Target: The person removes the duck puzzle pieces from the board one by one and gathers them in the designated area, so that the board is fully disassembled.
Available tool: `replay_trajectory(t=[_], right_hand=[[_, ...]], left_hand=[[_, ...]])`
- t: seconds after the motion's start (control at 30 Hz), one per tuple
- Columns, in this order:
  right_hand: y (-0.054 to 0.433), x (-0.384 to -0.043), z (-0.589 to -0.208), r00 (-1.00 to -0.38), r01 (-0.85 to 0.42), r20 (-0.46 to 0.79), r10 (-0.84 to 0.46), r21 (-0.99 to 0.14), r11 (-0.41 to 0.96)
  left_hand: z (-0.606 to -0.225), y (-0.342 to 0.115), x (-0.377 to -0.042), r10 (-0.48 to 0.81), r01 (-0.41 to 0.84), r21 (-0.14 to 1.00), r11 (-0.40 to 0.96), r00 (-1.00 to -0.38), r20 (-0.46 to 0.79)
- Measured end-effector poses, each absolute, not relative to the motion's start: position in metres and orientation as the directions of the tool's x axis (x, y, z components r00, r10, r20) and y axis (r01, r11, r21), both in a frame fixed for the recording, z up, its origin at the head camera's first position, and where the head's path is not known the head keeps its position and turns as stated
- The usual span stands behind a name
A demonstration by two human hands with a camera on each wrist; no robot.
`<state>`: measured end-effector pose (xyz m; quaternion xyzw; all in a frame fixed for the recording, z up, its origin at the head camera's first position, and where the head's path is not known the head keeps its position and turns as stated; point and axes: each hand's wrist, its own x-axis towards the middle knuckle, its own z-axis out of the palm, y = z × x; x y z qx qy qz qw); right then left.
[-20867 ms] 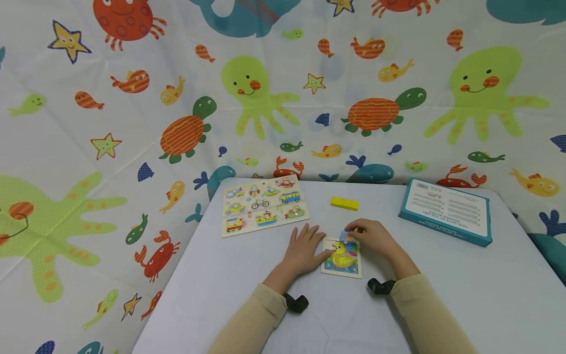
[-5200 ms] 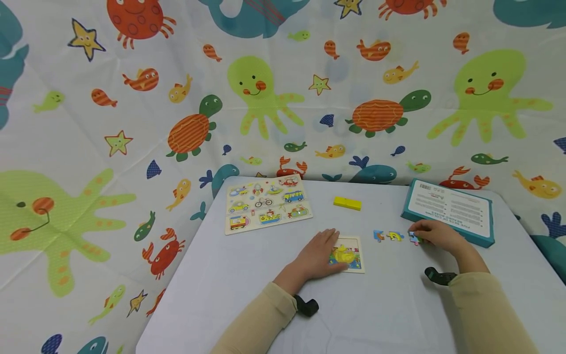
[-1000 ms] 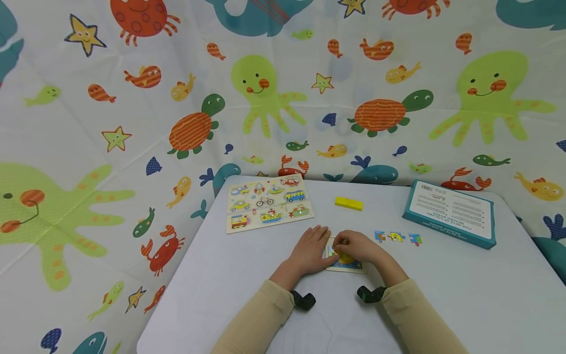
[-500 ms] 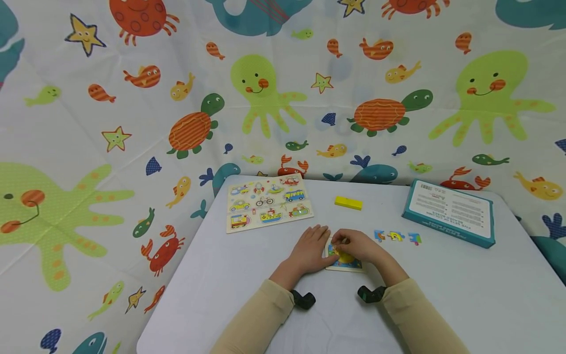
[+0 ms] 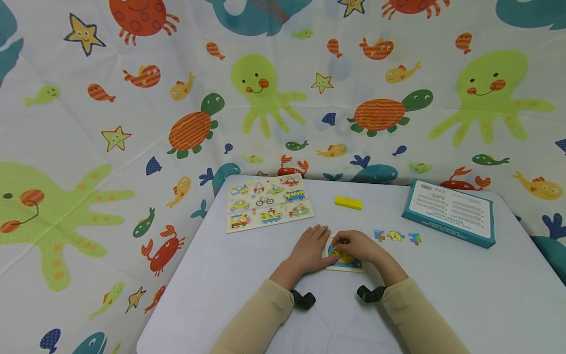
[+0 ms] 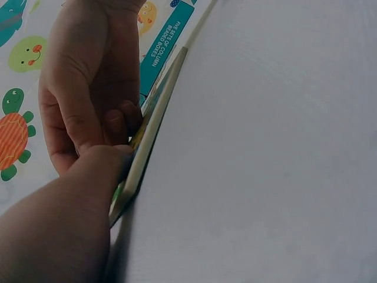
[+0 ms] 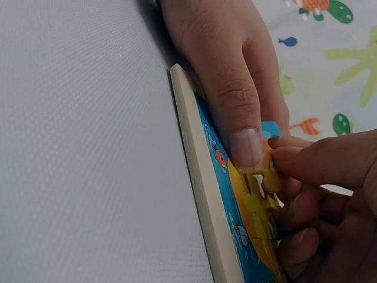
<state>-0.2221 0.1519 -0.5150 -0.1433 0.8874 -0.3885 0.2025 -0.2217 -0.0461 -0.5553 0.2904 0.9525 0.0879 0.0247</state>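
A small square duck jigsaw in a wooden tray (image 5: 345, 268) lies on the white table, partly covered by both hands. My left hand (image 5: 308, 251) rests along its left side, fingers straight, with the thumb on the picture. My right hand (image 5: 359, 246) reaches over the upper part. In the right wrist view its thumb and finger pinch a yellow and blue jigsaw piece (image 7: 270, 180), raised at the picture and close to the left thumb. To the right, three loose pieces form a row: an orange and blue piece (image 5: 380, 236), a yellow one (image 5: 396, 236) and a blue-green one (image 5: 415, 239).
A wooden vehicle puzzle board (image 5: 269, 204) lies at the back left. A yellow block (image 5: 348, 203) sits at the back middle. The teal and white box (image 5: 450, 212) stands at the back right. Behind the table hangs a cloth with sea animals (image 5: 283, 98).
Three pieces now lie right of the tray, where none lay at first. My right hand has returned from that row to the jigsaw. Over the last second both hands stay nearly still.
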Motion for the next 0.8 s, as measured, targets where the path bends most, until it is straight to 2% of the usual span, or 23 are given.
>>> replay_trajectory(t=[0.43, 0.8], right_hand=[[0.156, -0.223, -0.518, -0.897, -0.107, -0.217, -0.386, -0.740, 0.664], [0.181, -0.224, -0.512, -0.920, -0.046, -0.213, -0.330, -0.777, 0.627]], left_hand=[[-0.553, -0.046, -0.222, 0.554, 0.543, 0.177, 0.821, -0.832, -0.015], [-0.552, -0.045, -0.220, 0.549, 0.537, 0.181, 0.824, -0.836, -0.018]])
